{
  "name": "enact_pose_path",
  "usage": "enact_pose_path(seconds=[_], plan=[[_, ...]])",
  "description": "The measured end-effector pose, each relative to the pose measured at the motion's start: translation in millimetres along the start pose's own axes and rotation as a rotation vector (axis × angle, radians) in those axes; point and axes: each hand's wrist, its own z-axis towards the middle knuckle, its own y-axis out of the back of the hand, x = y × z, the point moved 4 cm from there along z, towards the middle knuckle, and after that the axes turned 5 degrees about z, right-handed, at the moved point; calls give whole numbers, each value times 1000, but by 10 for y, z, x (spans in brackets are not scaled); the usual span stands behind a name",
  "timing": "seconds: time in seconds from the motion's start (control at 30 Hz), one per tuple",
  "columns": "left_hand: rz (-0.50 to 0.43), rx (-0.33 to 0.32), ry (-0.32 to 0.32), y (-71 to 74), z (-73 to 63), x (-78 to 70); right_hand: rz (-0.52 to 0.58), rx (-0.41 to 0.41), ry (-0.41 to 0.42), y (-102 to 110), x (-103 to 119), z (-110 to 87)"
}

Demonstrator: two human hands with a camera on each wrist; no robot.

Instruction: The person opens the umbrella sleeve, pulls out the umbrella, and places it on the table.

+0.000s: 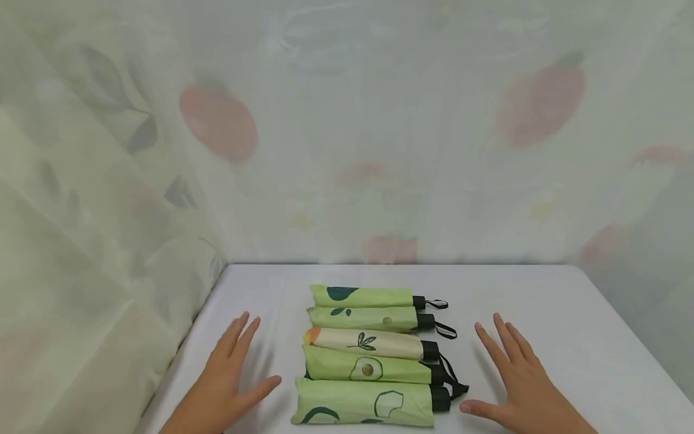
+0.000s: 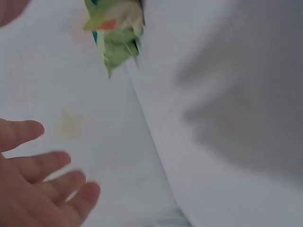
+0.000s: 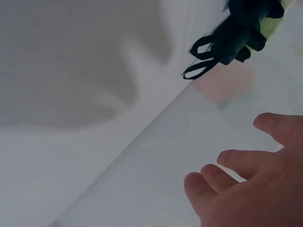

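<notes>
Several folded umbrellas lie side by side in a column on the white table, black handles to the right. The nearest green umbrella (image 1: 363, 402) has an avocado print; behind it lies another green umbrella (image 1: 368, 367). A cream umbrella (image 1: 374, 342) with an orange tip is in the middle, and two more green umbrellas lie beyond, the farthest green umbrella (image 1: 374, 296) at the back. My left hand (image 1: 225, 374) hovers left of them, fingers spread, holding nothing. To the right of the handles, my right hand (image 1: 515, 380) is likewise spread and touches no umbrella.
The white table (image 1: 542, 295) has its far edge against a pale curtain (image 1: 434, 150) printed with strawberries. Another stretch of curtain (image 1: 81, 271) hangs close along the left side. Black wrist loops (image 1: 446, 330) stick out from the handles.
</notes>
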Motion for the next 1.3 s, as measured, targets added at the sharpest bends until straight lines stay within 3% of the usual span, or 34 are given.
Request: enact_pose_path(seconds=[0.13,0.37,0.57,0.73,0.97,1.3], plan=[[0,-22,-33,-39,12,-182,19,-34,68,-34,119,38],[-247,146,-38,-166,37,-381,76,-49,105,-127,332,57],[-366,298,-60,-317,29,-418,168,61,66,-208,442,94],[-405,332,-127,-407,18,-438,210,70,152,-277,458,84],[-411,466,-90,-506,9,-403,260,138,169,-346,436,97],[-434,475,-123,-602,-25,-427,245,175,221,-391,444,102]])
